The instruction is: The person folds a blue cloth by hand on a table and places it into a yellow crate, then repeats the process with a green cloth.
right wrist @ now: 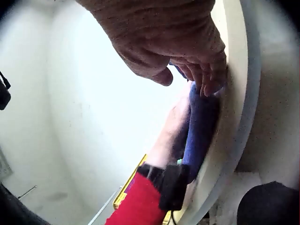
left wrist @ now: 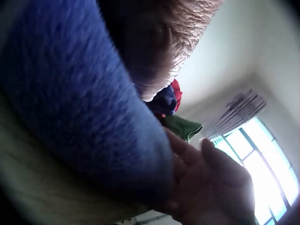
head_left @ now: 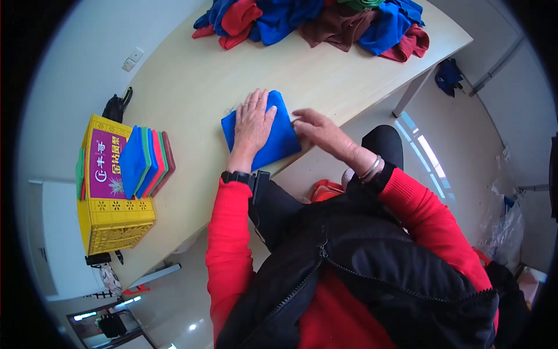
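A folded blue cloth lies on the table near its front edge. My left hand rests flat on top of it, fingers stretched out and pointing away from me. At the cloth's right side is my right hand, its fingertips right at the edge. In the right wrist view, the fingers of this hand extend down to the end of the cloth, with the thumb held apart. The left wrist view shows the thick, fuzzy side of the cloth up close.
A yellow crate stands at the left, with a stack of folded cloths in blue, green, red and brown against it. A heap of loose cloths lies at the table's far side. The table edge runs close beside my right hand.
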Tool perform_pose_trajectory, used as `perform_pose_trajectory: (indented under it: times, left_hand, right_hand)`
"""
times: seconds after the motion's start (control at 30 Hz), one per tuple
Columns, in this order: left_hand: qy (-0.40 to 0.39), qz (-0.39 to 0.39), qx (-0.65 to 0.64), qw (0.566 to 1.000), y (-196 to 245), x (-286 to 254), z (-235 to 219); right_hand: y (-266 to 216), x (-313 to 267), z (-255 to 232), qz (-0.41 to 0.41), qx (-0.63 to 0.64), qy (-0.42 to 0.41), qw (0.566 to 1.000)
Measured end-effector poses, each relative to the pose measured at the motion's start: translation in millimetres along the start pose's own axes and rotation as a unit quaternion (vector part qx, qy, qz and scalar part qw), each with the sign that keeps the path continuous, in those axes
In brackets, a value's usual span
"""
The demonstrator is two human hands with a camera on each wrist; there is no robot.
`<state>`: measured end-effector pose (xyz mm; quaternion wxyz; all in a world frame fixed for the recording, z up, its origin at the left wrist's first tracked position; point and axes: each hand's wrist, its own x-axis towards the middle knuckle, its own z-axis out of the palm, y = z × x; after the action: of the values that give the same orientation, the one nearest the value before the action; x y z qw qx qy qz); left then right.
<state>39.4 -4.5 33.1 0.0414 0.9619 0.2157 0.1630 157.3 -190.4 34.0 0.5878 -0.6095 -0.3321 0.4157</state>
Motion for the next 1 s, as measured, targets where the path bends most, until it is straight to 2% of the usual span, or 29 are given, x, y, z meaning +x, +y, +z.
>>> perform_pose_trajectory:
  times: [0.03, 0.07, 0.17, 0.2, 0.3, 0.43, 0.47, 0.57, 0.7, 0.87, 0.93, 0.97, 1.0]
  left_hand:
    - [-0.016, -0.003, 0.002, 1.0, 4.4, 7.7, 6.7]
    - [-0.034, -0.007, 0.005, 0.999, 6.8, 12.4, 12.3]
    - [-0.032, -0.009, 0.0, 0.999, 0.6, 12.0, 23.1]
    - [-0.029, -0.014, -0.001, 0.999, -0.2, 10.9, 23.2]
    - [-0.037, -0.025, -0.001, 0.999, 0.9, 10.6, 21.0]
    - [-0.043, -0.021, -0.006, 0.999, -0.5, 8.4, 19.9]
    - [-0.042, -0.016, -0.009, 0.999, -0.2, 11.1, 20.5]
    - [-0.04, -0.021, 0.001, 0.999, -3.9, 6.6, 21.3]
    - [-0.047, -0.029, 0.011, 0.998, 3.0, 10.8, 21.5]
    - [-0.046, -0.036, 0.013, 0.998, 5.0, 11.1, 16.6]
    - [-0.039, -0.039, 0.014, 0.998, 6.1, 10.0, 15.5]
    - [-0.037, -0.034, 0.011, 0.999, 6.0, 8.7, 15.7]
    - [-0.032, -0.03, 0.008, 0.999, 4.5, 9.4, 14.8]
  right_hand:
    - [-1.6, -3.7, -1.2, 0.023, 0.015, -0.034, 0.999]
    - [-2.7, -3.9, -5.1, 0.022, 0.016, -0.028, 0.999]
    - [-1.3, -3.0, -12.0, 0.072, 0.084, -0.101, 0.989]
    - [-4.5, -5.0, -12.3, 0.074, 0.085, -0.101, 0.988]
    - [-16.7, -14.1, -11.6, 0.09, 0.093, -0.186, 0.974]
    - [-15.3, -15.9, -7.0, 0.078, 0.067, -0.248, 0.963]
    - [-16.8, -15.3, -10.7, 0.075, 0.059, -0.238, 0.966]
    - [-11.9, -19.7, -14.4, 0.091, 0.007, -0.324, 0.941]
    - [8.2, -27.9, -17.4, 0.034, 0.007, -0.326, 0.945]
    - [8.8, -35.9, -29.1, 0.019, 0.012, -0.322, 0.947]
    - [-5.3, -37.2, -39.2, 0.06, -0.003, -0.279, 0.958]
    - [-19.6, -36.1, -40.2, 0.061, -0.006, -0.294, 0.954]
    - [-37.9, -31.6, -41.6, 0.089, -0.056, -0.243, 0.964]
